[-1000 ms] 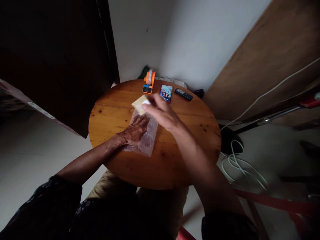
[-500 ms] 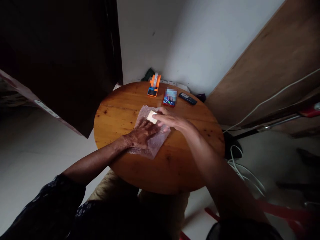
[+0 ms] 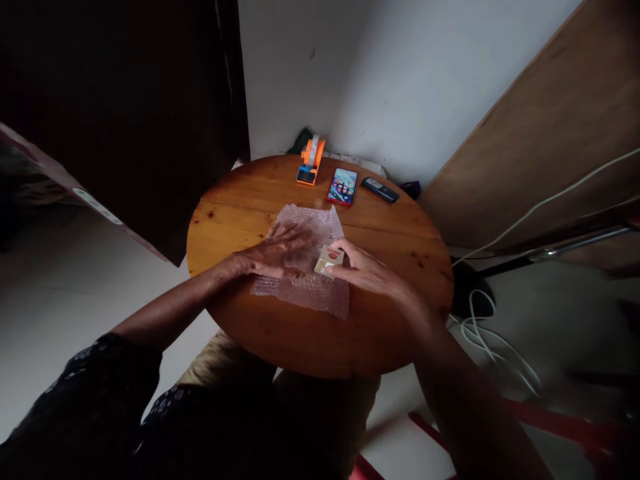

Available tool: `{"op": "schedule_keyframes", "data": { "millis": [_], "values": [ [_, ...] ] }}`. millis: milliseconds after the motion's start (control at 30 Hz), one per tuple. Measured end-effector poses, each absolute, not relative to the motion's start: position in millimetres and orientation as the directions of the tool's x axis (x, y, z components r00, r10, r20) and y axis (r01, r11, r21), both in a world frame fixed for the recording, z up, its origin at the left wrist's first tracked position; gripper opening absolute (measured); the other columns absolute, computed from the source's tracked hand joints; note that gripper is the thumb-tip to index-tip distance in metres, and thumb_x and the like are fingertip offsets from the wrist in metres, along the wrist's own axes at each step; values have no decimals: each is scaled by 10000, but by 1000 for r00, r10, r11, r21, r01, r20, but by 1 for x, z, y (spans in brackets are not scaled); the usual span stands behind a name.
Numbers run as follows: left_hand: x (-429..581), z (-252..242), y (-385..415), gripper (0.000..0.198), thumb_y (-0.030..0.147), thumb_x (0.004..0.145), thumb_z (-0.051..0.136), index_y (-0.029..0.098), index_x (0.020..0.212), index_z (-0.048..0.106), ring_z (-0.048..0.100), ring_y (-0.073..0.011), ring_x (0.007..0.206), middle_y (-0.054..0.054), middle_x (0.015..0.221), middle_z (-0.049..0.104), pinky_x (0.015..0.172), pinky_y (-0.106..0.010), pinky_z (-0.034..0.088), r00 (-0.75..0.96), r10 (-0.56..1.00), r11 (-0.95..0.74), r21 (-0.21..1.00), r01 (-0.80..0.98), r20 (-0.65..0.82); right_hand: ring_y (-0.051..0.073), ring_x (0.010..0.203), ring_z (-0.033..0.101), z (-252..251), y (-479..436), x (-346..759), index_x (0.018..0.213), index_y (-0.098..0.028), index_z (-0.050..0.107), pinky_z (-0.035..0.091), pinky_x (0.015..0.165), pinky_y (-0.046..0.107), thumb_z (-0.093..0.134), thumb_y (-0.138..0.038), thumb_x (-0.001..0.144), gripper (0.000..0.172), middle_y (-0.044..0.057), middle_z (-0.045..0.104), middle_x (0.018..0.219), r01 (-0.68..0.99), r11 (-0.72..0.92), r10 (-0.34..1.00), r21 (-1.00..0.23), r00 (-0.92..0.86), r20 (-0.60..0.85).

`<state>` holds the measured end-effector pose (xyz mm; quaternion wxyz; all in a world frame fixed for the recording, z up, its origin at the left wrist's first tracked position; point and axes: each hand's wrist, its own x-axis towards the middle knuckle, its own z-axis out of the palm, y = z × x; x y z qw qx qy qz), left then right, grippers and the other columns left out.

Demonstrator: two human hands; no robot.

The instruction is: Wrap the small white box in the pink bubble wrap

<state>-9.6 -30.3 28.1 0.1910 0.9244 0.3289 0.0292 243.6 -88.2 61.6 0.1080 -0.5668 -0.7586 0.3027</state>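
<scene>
RISK: bubble wrap [image 3: 320,298] could skid or crumple if your spread left hand [image 3: 280,253] presses unevenly; small box [image 3: 327,260] could slip if your pinch loosens | GRIP: your right hand [image 3: 367,270] grasps the box's right side; left lies flat, grasping nothing | PLACE: box mid-frame, between your hands, over the wrap

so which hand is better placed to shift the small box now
Probably the right hand: it holds the small box, while the left hand lies spread on the bubble wrap.

Lit phone [image 3: 343,186], dark device [image 3: 380,189] beside it, pale wall [image 3: 400,87], brown panel [image 3: 545,120]
</scene>
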Motion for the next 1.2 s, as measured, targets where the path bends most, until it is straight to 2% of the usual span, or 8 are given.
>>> {"op": "schedule_keyframes", "data": {
  "millis": [67,200,467,700,800,900,1000,1200],
  "values": [
    [-18,34,-28,860,594,854,642,244,1579,338,103,-375,1595,-119,1709,229,1269,-619,40,787,613,-727,335,599,-77,204,795,605,59,-88,243,1059,-251,514,438,693,319,598,-387,855,259,19,647,926,787,202,923,-583,-352,-155],
    [-26,32,-28,911,540,834,672,214,1594,289,143,-372,1588,-149,1703,234,1269,-611,74,787,602,-720,335,607,-133,215,782,609,64,-89,239,1008,-250,509,429,680,316,599,-347,854,203,22,653,876,810,269,916,-522,-383,-123],
    [-22,17,-33,1036,473,773,733,245,1623,186,122,-359,1597,-152,1706,221,1282,-602,31,762,647,-681,418,602,-43,259,908,648,70,-81,205,1111,-214,508,421,748,344,535,-298,921,210,100,698,1037,860,339,915,-381,-395,-78],
    [-26,13,-31,921,514,810,741,260,1585,312,129,-369,1592,-122,1705,238,1284,-601,49,759,650,-689,398,606,-30,261,875,648,61,-89,223,1074,-211,516,394,694,344,540,-298,912,186,110,696,1038,912,301,939,-280,-335,-83],
    [-26,17,-32,852,575,830,713,285,1557,378,129,-373,1591,-105,1711,225,1274,-623,55,751,660,-685,389,616,-27,249,829,636,63,-91,234,1010,-220,518,393,687,340,568,-310,887,161,94,691,994,916,281,943,-286,-319,-95],
    [-24,24,-36,829,622,835,685,240,1530,443,118,-402,1587,-131,1701,245,1258,-655,23,742,670,-684,375,625,-14,243,824,633,67,-90,235,998,-222,522,396,689,336,584,-285,860,164,88,683,987,914,277,942,-297,-319,-105],
    [-18,28,-39,811,612,826,692,227,1507,481,155,-389,1583,-128,1679,312,1267,-625,5,789,614,-731,366,576,-16,247,827,629,69,-87,232,984,-223,527,380,674,330,603,-290,844,173,88,678,970,923,266,944,-278,-308,-120],
    [-7,18,-36,1062,606,731,762,222,1601,288,178,-361,1583,-149,1683,293,1282,-553,91,862,504,-774,419,476,-48,217,771,601,77,-82,233,921,-231,512,368,661,315,627,-269,805,168,53,662,902,916,260,934,-306,-319,-161]
  ]
}}
